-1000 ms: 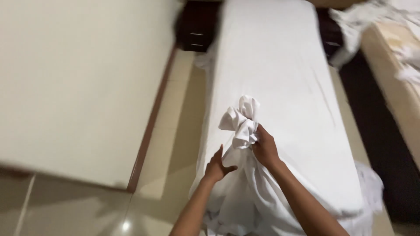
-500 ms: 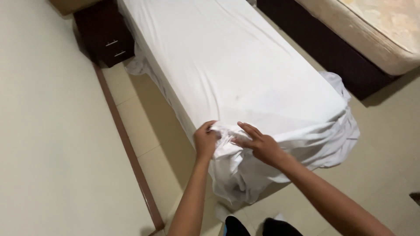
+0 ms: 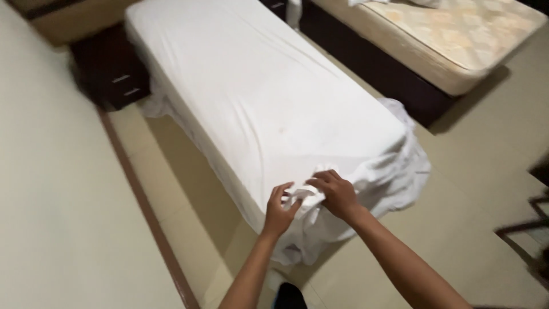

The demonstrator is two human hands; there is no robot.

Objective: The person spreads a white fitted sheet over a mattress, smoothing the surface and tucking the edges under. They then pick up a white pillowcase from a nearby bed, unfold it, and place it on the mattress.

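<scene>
Beige floor tiles run beside the bed where we stand at its near corner. Our left hand [image 3: 279,207] and right hand [image 3: 337,193] now pinch the bunched white sheet [image 3: 269,109] down onto that corner; a second ago it stood gathered higher. Beyond, a dark nightstand [image 3: 111,74], drawers closed, and a bare mattress [image 3: 446,40].

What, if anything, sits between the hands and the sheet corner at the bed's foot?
Nothing visible. The left hand and right hand both already touch the bunched white sheet at the bed's near corner.
</scene>
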